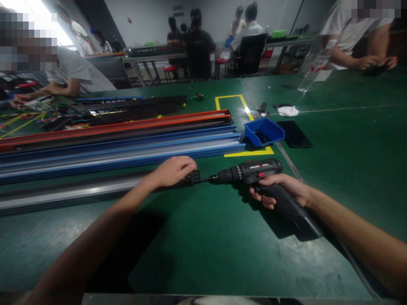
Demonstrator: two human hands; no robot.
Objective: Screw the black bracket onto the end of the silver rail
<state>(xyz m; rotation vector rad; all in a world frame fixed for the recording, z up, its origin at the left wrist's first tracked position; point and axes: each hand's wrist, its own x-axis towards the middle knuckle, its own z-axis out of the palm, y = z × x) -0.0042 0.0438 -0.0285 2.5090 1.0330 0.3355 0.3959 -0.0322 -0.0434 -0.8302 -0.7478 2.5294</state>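
Note:
My right hand (282, 189) is wrapped round the grip of a black cordless drill (254, 171), which points left. The drill's bit reaches the black end cap (194, 176) on a long dark metal profile (79, 190) lying along the table. Over the right end of that profile, my left hand (174, 170) is closed, with fingers curled across it beside the cap. Whether the bit tip sits in a screw is too small to make out.
Behind lie blue profiles (190, 146) and orange profiles (159, 121). A blue bin (270, 135) holds small dark parts, beside a black phone (294, 134). Wires and black strips (136, 108) lie at the far left. A clear bottle (313, 72) and co-workers are across the table.

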